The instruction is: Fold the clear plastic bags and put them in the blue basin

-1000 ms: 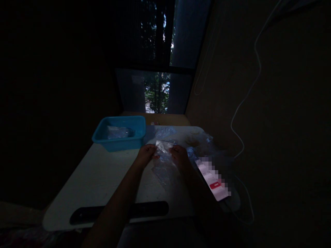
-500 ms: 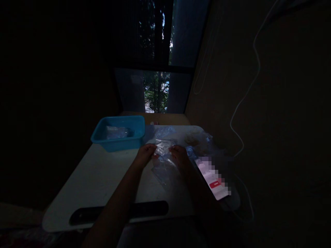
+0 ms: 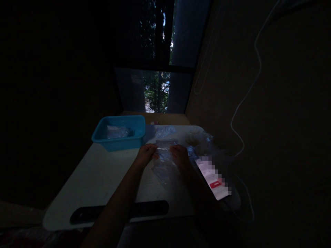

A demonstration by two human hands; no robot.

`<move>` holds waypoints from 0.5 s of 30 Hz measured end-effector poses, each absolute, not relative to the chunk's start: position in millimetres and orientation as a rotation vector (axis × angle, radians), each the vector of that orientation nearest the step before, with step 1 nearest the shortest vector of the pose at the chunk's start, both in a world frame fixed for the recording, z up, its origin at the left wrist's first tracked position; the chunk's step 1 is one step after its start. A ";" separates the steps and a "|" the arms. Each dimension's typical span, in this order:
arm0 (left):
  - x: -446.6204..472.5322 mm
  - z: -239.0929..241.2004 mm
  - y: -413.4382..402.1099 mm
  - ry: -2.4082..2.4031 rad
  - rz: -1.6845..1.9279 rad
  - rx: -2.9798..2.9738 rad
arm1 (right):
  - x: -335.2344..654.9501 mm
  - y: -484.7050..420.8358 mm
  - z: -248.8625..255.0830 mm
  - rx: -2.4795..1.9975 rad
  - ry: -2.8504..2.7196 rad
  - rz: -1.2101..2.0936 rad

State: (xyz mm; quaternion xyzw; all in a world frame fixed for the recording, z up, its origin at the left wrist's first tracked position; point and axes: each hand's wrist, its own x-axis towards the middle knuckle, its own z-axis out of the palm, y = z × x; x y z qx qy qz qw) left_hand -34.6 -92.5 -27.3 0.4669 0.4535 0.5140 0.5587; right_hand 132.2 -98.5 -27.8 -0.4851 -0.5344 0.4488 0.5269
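Observation:
A clear plastic bag (image 3: 164, 154) is stretched between my two hands over the white table. My left hand (image 3: 146, 153) pinches its left edge, and my right hand (image 3: 179, 154) grips the right edge, with fingers closed on both sides. Light glints off creases in the film. Beneath and nearer to me lies more clear plastic (image 3: 161, 175), partly in shadow; I cannot tell whether it is one piece with the bag. Another crumpled clear bag (image 3: 165, 131) rests just beyond my hands.
At the far left of the white table (image 3: 103, 175) stands a blue basin (image 3: 124, 144) with a clear plastic packet (image 3: 117, 132) inside. A lit phone (image 3: 213, 181) lies to the right, near crumpled plastic (image 3: 201, 139). A white cable (image 3: 248, 93) hangs along the right wall.
The bag between my hands now looks flatter, and its bright glare has dimmed, with its far part spread more upward. Both hands stay in nearly the same place.

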 end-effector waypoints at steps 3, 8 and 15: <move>-34.2 -24.6 -93.9 1.048 1.204 1.072 | 131.6 -98.3 -30.0 -1.128 -1.248 1.086; -33.1 -23.6 -94.5 1.067 1.182 1.080 | 129.9 -101.1 -27.9 -1.112 -1.199 1.113; -34.4 -28.7 -91.1 1.041 1.207 1.093 | 130.1 -101.6 -22.8 -1.173 -1.341 1.033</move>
